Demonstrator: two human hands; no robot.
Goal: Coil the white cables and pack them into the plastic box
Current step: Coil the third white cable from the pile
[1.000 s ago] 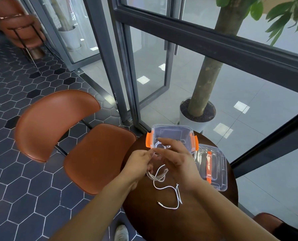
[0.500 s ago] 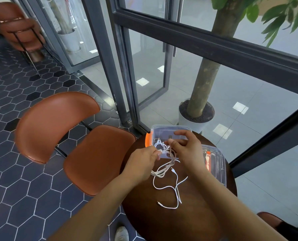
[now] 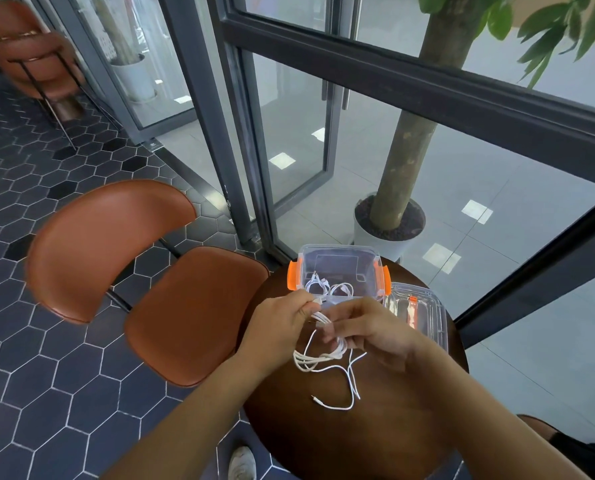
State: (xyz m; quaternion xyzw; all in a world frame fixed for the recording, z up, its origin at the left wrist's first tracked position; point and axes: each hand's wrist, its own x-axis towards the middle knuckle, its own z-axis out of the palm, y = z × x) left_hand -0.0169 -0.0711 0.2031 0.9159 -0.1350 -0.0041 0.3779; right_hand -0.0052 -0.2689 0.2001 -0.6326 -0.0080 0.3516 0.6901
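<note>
A clear plastic box [image 3: 341, 258] with orange latches stands open at the far edge of the round dark table [image 3: 375, 438]. One coiled white cable [image 3: 330, 287] lies inside it near the front wall. My left hand [image 3: 282, 323] pinches one end of a second white cable [image 3: 324, 358], and my right hand [image 3: 369, 327] grips its loops just below the box. The loose tail of that cable trails over the table toward me, ending in a plug [image 3: 315, 398].
The box's clear lid [image 3: 424, 313] with an orange handle lies to the right of the box. A brown chair [image 3: 143, 282] stands left of the table. Glass doors, a dark window frame and a potted tree [image 3: 393, 209] are behind. A shoe [image 3: 242, 462] shows below.
A coiled cable that both hands held at the box's front now lies inside it. Both hands have drawn back toward me and hold the second cable's loops.
</note>
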